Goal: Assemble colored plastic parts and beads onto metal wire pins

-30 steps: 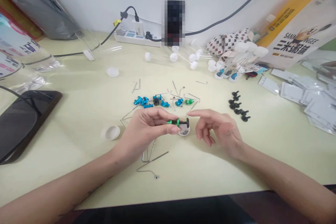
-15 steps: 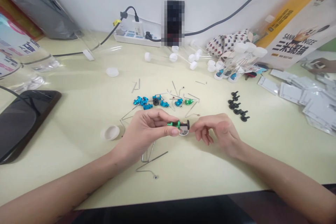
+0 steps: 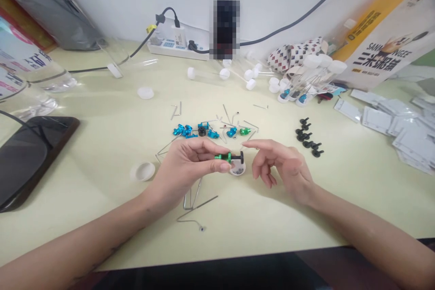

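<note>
Between the thumb and fingers of my left hand is a green metal fitting, held level. A black thumbscrew sticks out of its right end, its round head facing right. My right hand hovers just right of that head, apart from it, holding nothing, with the index finger stretched out and the other fingers curled loosely. Under the thumbscrew stands a small white cup with tiny parts in it, partly covered by my left hand. Beyond my hands lie several blue fittings and another green fitting.
Bent metal rods lie near my left wrist. Several black thumbscrews are at the right, before a pile of white cards. A white cap stands left; clear tubes lie at the back. A dark device sits far left.
My right index finger has straightened and risen away from the thumbscrew's head. The green fitting has shifted slightly left and up. Another person's hand at the far right has left the view.
</note>
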Tool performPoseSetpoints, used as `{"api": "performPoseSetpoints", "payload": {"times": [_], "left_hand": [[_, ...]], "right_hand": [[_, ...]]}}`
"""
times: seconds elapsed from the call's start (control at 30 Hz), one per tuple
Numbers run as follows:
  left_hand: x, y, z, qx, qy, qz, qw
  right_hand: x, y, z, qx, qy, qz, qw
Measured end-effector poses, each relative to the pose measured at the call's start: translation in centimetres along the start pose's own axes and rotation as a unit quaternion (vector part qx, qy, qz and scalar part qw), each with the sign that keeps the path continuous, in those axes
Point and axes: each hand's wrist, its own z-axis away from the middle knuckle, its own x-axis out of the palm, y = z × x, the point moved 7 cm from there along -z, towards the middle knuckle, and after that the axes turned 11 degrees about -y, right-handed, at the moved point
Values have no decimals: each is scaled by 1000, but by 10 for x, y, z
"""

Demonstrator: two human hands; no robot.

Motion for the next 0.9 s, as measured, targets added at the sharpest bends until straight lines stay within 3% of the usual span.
{"api": "performPoseSetpoints", "payload": {"times": [0.1, 0.27, 0.9], "left_hand": [[1, -2, 0, -10, -2, -5, 1000], [1, -1, 0, -2, 2, -10, 1000], [0, 0, 0, -2, 12, -10, 1000]], "right_hand": [[2, -2, -1, -11, -23, 13, 1000], [0, -3, 0, -8, -3, 13, 1000], [3, -1, 1, 6, -19, 28, 999]]}}
